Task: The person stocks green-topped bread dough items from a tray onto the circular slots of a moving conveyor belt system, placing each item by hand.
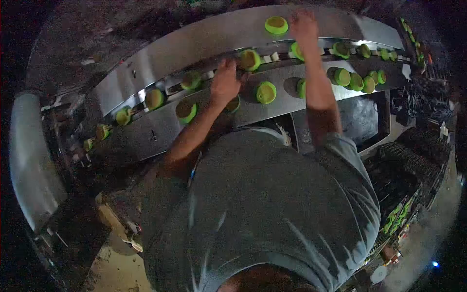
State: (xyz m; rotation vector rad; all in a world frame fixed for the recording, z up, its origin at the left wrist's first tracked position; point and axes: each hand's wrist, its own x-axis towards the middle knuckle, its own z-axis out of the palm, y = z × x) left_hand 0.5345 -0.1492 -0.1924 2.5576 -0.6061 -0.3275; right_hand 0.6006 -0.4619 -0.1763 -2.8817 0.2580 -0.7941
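Note:
Round bright green pieces with brownish flat faces stand in a row along a narrow conveyor track (272,58). My left hand (224,83) is over the near side of the track, fingers apart, its fingertips close to the left of one green piece (250,60). Further forward, my right hand (304,28) reaches over the far metal ledge (209,41), fingers stretched out and slightly blurred. Just left of those fingers, another green piece (276,25) sits on the ledge. My right forearm partly covers a piece on the track (296,51).
On the near metal ledge (287,78) lie more green pieces, one (266,92) between my arms and several (356,82) grouped at the right. A dark tray (360,119) is below the ledge. A pale cylinder (34,155) stands at the far left.

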